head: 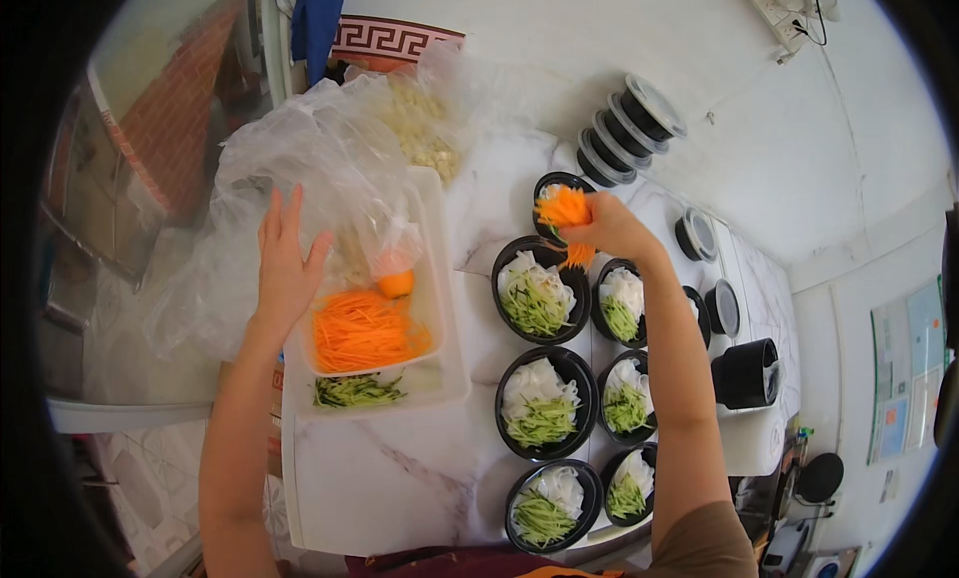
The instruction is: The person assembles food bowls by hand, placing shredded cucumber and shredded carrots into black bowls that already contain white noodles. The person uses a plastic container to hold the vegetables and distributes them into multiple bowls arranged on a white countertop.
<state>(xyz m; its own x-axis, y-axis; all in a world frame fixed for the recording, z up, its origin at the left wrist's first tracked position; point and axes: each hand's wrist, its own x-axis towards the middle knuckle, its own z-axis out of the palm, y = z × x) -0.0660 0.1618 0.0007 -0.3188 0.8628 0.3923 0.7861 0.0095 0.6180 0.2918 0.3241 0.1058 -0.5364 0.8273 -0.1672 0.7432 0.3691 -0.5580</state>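
Observation:
My right hand (610,226) grips a bunch of shredded carrot (563,208) over the farthest black bowl (541,182), with some strands hanging down. My left hand (288,256) has its fingers spread at the left side of a translucent plastic tub, against or beside a clear plastic bag (315,143); contact is unclear. The tub (442,308) holds a heap of shredded carrot (363,332) and an orange carrot piece (396,283). Shredded cucumber (358,391) lies in a container beneath it. Several black bowls (547,402) hold white noodles and shredded cucumber, arranged in two rows.
Lidded black containers (629,132) are stacked by the wall. More small lidded containers (698,235) and a stack of black containers (745,373) stand on the right. A bag with pale yellowish pieces (431,128) lies behind the tub. A power socket (783,16) is on the wall.

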